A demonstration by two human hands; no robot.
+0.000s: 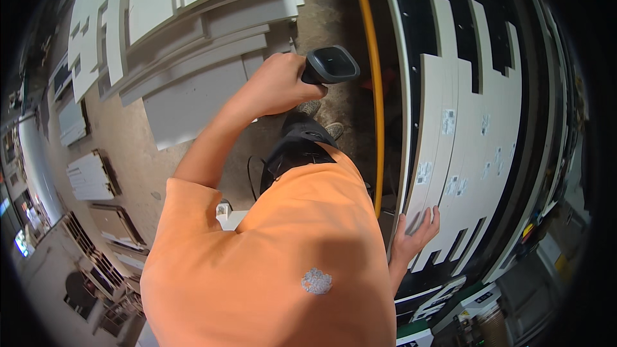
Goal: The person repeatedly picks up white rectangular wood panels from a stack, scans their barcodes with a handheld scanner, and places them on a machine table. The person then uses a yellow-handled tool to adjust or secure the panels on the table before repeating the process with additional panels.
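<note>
My left hand point(281, 85) is closed round the grip of a black handheld barcode scanner point(332, 64), held out in front of my body above the aisle. On my right, long off-white panels point(472, 154) with small printed labels lie side by side on a black-topped table. My right hand point(416, 236) rests at the near left edge of these panels, fingers spread and touching the surface. One label point(424, 172) sits on the panel a little ahead of those fingers. Nothing shows in the right hand.
A yellow rail point(373, 90) runs along the table's left side. To the left, stacked grey-white boards point(212, 45) with cut-outs reach toward the aisle. Further stacks of panels point(90, 175) lie on the concrete floor point(151, 173). Machine parts point(479, 328) stand at the lower right.
</note>
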